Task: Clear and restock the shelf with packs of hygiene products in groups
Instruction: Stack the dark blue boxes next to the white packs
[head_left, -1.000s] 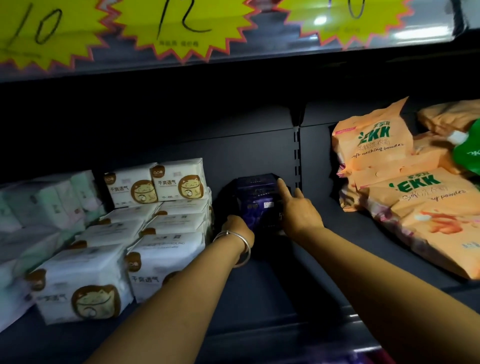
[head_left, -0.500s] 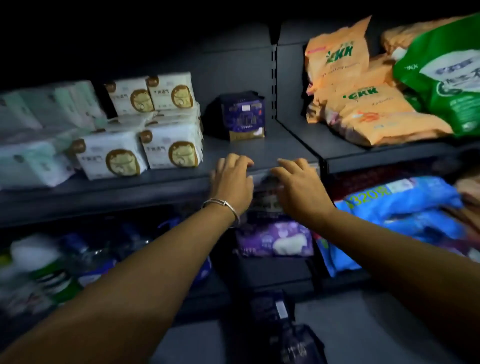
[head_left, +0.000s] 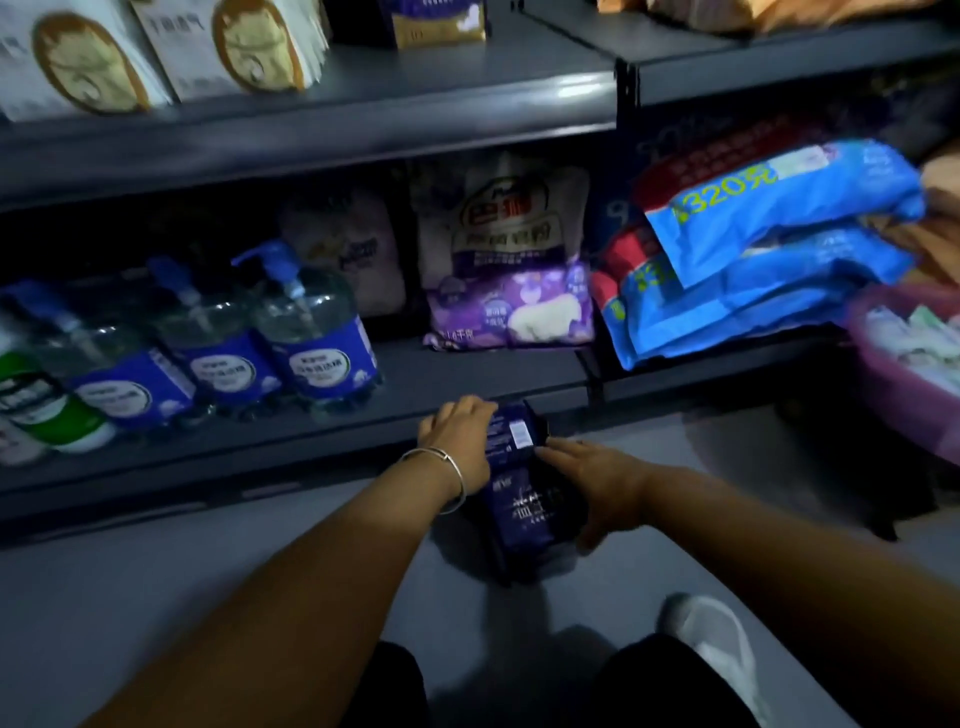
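grey floor (head_left: 156, 597) | dark packs (head_left: 524, 499) between both hands | left fingers (head_left: 457, 415) and right fingers (head_left: 558, 454) grasping them

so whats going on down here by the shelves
A person is restocking hygiene products. Both hands are down at the floor in front of the bottom shelf, on a pile of dark purple packs. The left hand grips the top pack and the right hand holds the pile's other side. One matching pack already stands on the upper shelf, beside white packs.
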